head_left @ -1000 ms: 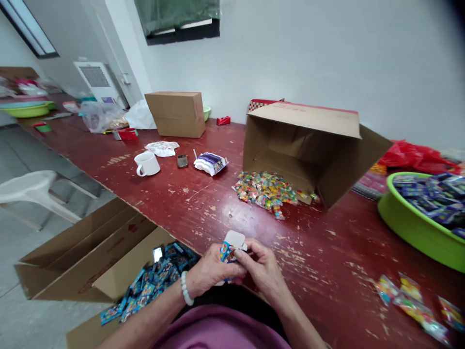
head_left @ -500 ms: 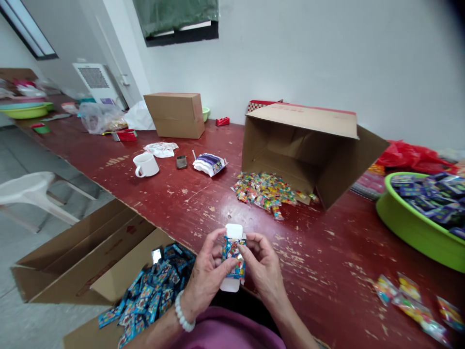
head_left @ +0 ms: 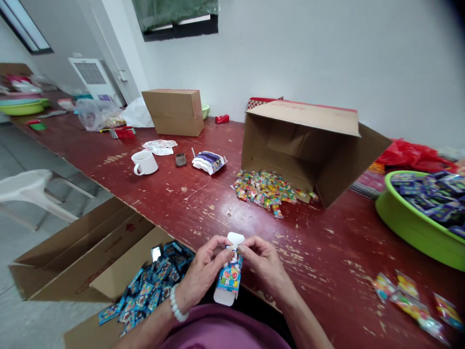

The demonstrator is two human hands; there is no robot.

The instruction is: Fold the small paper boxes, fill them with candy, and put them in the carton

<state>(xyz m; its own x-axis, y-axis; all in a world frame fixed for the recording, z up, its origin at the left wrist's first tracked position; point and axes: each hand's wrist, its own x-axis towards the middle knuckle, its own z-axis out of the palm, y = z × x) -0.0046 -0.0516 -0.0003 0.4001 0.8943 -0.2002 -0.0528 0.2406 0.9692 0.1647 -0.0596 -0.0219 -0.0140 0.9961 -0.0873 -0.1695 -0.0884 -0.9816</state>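
Between my two hands is a small blue printed candy box, tilted, with white end flaps showing at top and bottom. My left hand, with a pale bead bracelet at the wrist, pinches the box's upper left edge. At the upper right edge, the thumb and fingers of my right hand close near the top flap. Below my left arm, many flat blue boxes lie in a cardboard carton. Beyond my hands, a heap of small wrapped candies spills from a carton lying on its side.
On the red table stand a white mug, a phone, a pack of wipes and a closed carton. A green basin of dark packets is at right, near several loose candy packets. A white stool stands left.
My fingers have moved from the middle of the candy box up to its top end. The box has tipped, its lower end now nearer my body.
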